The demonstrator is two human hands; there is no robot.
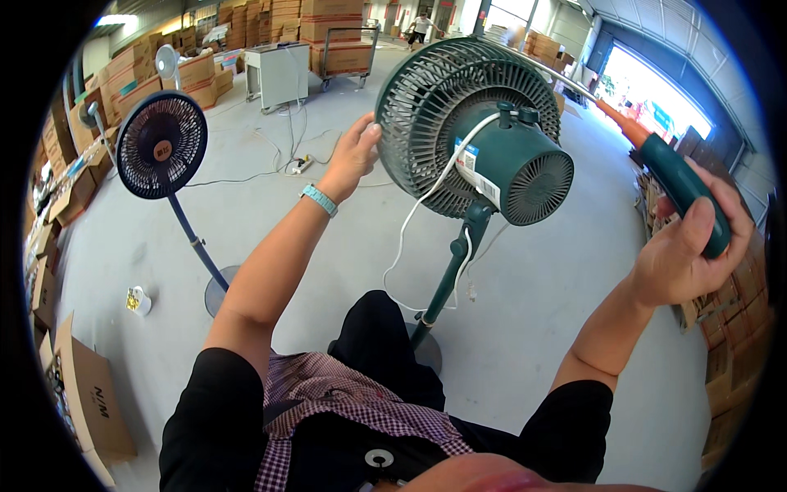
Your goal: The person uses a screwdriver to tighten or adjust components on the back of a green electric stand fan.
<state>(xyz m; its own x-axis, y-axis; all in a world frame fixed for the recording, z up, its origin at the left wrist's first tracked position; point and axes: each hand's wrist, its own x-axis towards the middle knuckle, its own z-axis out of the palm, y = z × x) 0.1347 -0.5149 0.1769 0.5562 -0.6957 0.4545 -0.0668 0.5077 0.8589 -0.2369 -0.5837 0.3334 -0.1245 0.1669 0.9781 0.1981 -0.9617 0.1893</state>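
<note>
A dark green pedestal fan [539, 187] stands in front of me, its motor housing facing me with a white cord looped over it and hanging down. My left hand [354, 149] grips the left rim of its round grille [407, 90], fingers curled round the edge. At the right, my right hand [693, 238] is closed on the green handle of a long screwdriver [675, 179] with an orange sleeve and a thin metal shaft. The shaft reaches up-left toward the top of the fan; where its tip is, I cannot make out.
A dark blue standing fan [162, 150] is at left, near a small white bucket [141, 302]. An open carton [96, 395] lies lower left. Power cables cross the floor behind. Stacked boxes, a white cabinet [276, 74], a trolley and a distant person [420, 29] are farther back.
</note>
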